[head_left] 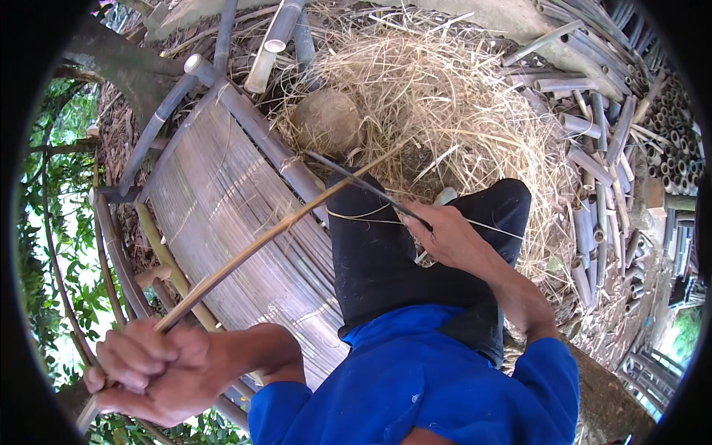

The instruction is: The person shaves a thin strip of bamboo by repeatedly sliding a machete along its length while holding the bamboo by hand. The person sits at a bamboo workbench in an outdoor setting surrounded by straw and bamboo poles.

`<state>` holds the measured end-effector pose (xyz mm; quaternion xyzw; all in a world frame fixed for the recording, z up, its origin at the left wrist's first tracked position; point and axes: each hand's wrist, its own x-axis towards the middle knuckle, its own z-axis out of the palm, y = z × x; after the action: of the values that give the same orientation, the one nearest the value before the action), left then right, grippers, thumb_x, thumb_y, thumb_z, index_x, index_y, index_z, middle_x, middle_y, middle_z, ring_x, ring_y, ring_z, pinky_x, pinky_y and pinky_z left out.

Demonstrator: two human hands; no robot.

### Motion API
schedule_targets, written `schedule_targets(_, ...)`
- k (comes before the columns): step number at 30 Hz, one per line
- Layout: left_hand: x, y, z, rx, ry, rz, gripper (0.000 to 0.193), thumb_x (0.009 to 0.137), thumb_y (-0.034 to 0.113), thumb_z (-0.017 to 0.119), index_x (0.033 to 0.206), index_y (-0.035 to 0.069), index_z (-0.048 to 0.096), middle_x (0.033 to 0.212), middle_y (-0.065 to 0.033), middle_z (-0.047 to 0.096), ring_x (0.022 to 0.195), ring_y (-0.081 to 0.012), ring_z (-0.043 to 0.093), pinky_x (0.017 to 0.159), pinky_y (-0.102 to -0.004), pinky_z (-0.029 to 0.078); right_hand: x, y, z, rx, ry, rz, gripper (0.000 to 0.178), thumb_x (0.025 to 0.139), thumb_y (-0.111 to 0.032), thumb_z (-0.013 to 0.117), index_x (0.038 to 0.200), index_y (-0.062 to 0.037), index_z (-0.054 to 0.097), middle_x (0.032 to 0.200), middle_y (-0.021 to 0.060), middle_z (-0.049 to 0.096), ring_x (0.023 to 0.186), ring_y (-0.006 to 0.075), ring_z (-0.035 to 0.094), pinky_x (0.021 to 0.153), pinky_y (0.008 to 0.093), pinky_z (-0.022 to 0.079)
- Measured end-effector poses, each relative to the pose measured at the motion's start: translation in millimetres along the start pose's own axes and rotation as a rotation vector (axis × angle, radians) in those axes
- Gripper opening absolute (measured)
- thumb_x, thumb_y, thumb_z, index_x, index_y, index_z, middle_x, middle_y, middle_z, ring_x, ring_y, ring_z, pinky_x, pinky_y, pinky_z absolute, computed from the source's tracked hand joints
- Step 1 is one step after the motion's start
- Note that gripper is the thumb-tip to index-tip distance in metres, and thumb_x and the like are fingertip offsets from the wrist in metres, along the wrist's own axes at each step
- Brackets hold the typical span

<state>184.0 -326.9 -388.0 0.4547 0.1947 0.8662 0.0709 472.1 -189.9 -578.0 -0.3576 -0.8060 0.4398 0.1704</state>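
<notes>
My left hand [159, 371], at the lower left, is closed around a long split bamboo strip [259, 241]. The strip slants up and away to the right, over the bamboo slats and past my knee. Above my lap, my right hand [451, 239] is wrapped round the grip of a knife whose long, narrow dark blade [345, 170] points to the far left. Blade and strip cross near my left knee; whether they touch I cannot tell. A thin pale strip [495, 228] lies across my dark trousers, partly hidden behind the right hand.
Left of my legs stands a slatted bamboo bench [222, 193] with a round pole frame. Beyond my knees lie a rounded wooden block [324, 122] and a heap of pale shavings [460, 96]. Cut bamboo tubes [586, 215] are piled to the right; green foliage [55, 245] hangs at far left.
</notes>
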Motion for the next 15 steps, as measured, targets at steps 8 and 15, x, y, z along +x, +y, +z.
schedule_targets(8,-91,-121,17,0.462,0.243,-0.022,0.037,0.106,0.048,0.044,0.093,0.013,0.041,0.062,0.0018,0.032,0.046,-0.0069,0.024,0.038,-0.0208,0.021,6,24,-1,0.112,-0.120,0.191,0.054,0.094,-0.019,0.064,0.144,-0.0071,0.048,0.109,0.0220,0.067,0.099,0.0406,0.065,0.087,0.0463,0.052)
schedule_targets(15,-102,-109,17,0.641,0.388,0.027,0.044,0.105,0.049,0.047,0.080,0.015,0.034,0.064,0.0034,0.026,0.048,-0.0052,0.023,0.038,-0.0200,0.021,19,10,7,-0.188,0.055,0.093,0.046,0.094,-0.020,0.065,0.138,-0.0137,0.054,0.092,0.0189,0.064,0.084,0.0378,0.066,0.071,0.0452,0.054)
